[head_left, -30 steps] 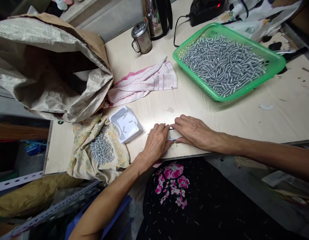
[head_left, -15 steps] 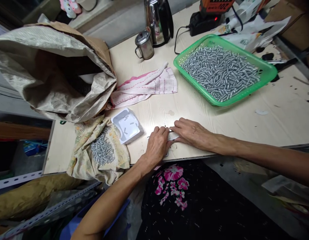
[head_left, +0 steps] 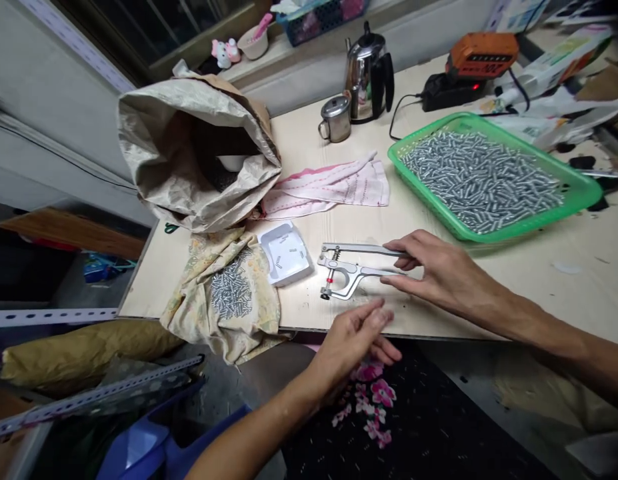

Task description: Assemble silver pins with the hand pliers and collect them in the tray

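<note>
Right hand [head_left: 431, 270] on pliers [head_left: 356, 269], left hand [head_left: 346, 340] apart
The right pinches both handles [head_left: 366, 249]; the left hovers, fingers [head_left: 369, 327] loosely parted.

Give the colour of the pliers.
The pliers are mostly silver-grey; the head view shows it best.

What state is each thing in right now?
Snap-fastener pliers, held, handles apart
Right hand, on the pliers' handles
Left hand, off the pliers
Green basket, heaped with metal pieces
White tray, a few pieces inside
Floral cloth, rumpled under a pile
Sack, mouth open
Kettle, lid on
Mug, lid on
Charger, red light on
Battery, on the charger
Towel, crumpled
</note>
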Motion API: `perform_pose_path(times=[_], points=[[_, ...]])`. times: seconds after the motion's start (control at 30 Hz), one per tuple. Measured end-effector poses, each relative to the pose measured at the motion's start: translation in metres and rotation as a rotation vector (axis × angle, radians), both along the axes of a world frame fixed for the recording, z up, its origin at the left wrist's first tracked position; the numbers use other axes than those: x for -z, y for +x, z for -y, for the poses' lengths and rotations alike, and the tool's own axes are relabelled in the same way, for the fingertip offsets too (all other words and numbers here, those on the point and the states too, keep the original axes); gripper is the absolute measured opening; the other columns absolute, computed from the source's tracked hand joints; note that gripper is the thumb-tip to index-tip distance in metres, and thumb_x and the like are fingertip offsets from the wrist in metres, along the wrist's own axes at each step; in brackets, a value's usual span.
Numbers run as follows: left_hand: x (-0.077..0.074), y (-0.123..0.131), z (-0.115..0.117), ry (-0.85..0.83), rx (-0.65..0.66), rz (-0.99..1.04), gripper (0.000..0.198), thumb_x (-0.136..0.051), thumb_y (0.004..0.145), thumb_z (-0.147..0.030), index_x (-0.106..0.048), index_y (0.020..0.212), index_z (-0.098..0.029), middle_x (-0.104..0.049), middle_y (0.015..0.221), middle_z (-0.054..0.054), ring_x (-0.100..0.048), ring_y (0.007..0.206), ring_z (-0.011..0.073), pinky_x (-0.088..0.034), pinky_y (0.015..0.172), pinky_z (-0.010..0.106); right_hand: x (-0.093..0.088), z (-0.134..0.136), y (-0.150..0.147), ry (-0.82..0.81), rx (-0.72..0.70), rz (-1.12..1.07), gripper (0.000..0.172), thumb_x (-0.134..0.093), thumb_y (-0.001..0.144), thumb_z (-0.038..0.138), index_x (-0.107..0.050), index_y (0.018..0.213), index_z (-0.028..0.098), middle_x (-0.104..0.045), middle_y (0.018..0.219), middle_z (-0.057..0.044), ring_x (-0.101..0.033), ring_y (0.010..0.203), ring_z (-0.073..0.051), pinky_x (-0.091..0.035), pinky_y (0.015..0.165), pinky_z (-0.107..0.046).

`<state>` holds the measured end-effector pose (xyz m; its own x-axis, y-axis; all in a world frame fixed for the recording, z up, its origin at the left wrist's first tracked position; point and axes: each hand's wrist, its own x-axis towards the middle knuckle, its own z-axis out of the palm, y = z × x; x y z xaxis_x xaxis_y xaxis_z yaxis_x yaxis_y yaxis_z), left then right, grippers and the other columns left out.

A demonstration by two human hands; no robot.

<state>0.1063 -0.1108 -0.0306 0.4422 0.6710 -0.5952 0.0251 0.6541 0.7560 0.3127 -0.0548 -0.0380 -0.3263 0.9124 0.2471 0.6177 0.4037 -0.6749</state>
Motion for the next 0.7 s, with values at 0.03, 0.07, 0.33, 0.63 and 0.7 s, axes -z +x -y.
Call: perform_pose_path(times=[0.03,0.07,0.33,0.63,0.7], points=[[0.001,0.004,-0.008,0.036,-0.093,0.048,0.076,-0.064,0.082,-0.065,-0.055,0.135,-0.011,-0.069,0.112,0.017,-0.067,0.064,0.0125,-0.052,0.059,0.023,-0.004,-0.004,-0.008,-0.001,0.007,-0.03,0.036,-0.061,0.09,0.044,-0.059,0.115,0.018,-0.061,0.1,-0.009,-0.065,0.079,-0.019,-0.054,0.069,-0.032],[0.001,0.007,-0.017,0.079,-0.178,0.09,0.074,-0.064,0.083,-0.065,-0.056,0.133,-0.011,-0.067,0.118,0.019,-0.068,0.065,0.0129,-0.053,0.06,0.024,-0.006,-0.008,-0.018,-0.005,0.008,-0.054,0.036,-0.061,0.09,0.043,-0.059,0.114,0.018,-0.062,0.1,-0.009,-0.065,0.079,-0.019,-0.054,0.068,-0.031],[0.0,-0.002,-0.068,0.107,-0.515,0.148,0.056,-0.056,0.092,-0.057,-0.06,0.115,-0.006,-0.073,0.103,0.019,-0.07,0.066,0.0172,-0.054,0.051,0.023,0.007,-0.049,-0.077,0.127,0.006,0.165,0.057,-0.058,0.086,0.052,-0.052,0.127,0.013,-0.066,0.108,-0.016,-0.064,0.096,-0.032,-0.049,0.078,-0.043],[-0.002,-0.039,-0.102,0.015,-0.448,0.02,0.037,-0.05,0.097,-0.048,-0.055,0.091,-0.012,-0.065,0.064,0.003,-0.052,0.037,0.0075,-0.036,0.035,0.017,0.031,-0.106,-0.072,0.1,-0.039,0.132,0.037,-0.034,0.101,0.036,-0.058,0.123,0.019,-0.069,0.114,-0.012,-0.063,0.104,-0.027,-0.047,0.086,-0.041],[-0.006,-0.04,-0.101,0.022,-0.437,0.0,0.039,-0.05,0.096,-0.05,-0.055,0.091,-0.012,-0.063,0.062,0.001,-0.049,0.036,0.0064,-0.034,0.035,0.016,0.032,-0.113,-0.071,0.076,-0.022,0.119,0.034,-0.035,0.1,0.035,-0.061,0.117,0.019,-0.07,0.111,-0.011,-0.064,0.101,-0.027,-0.048,0.085,-0.041]])
